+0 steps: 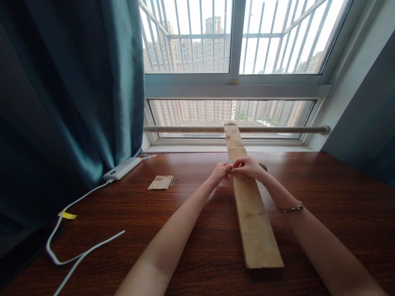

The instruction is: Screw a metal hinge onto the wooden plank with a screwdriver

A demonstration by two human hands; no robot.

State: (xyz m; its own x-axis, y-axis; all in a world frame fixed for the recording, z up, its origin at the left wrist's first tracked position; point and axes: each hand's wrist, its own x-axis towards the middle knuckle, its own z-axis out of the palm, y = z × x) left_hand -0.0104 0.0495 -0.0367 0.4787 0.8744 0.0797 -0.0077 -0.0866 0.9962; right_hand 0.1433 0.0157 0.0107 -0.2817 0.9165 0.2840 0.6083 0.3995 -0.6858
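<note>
A long pale wooden board (254, 218) lies lengthwise on the dark wood table, its far end reaching the window rail. At the board's left edge, about midway along, my left hand (221, 171) is closed with the fingertips pinched. My right hand (248, 167) reaches over the board and pinches at the same spot, its fingertips meeting those of the left. A tiny shiny bit shows between them, too small to name. Just behind my right wrist, a black and yellow object (263, 166) is partly hidden.
Left of my hands lie a small cardboard piece (160, 182) and a few screws or nails (173, 181). A white power strip (122, 169) with a white cable (83, 194) sits by the blue curtain (77, 82). A rail (185, 129) crosses the window.
</note>
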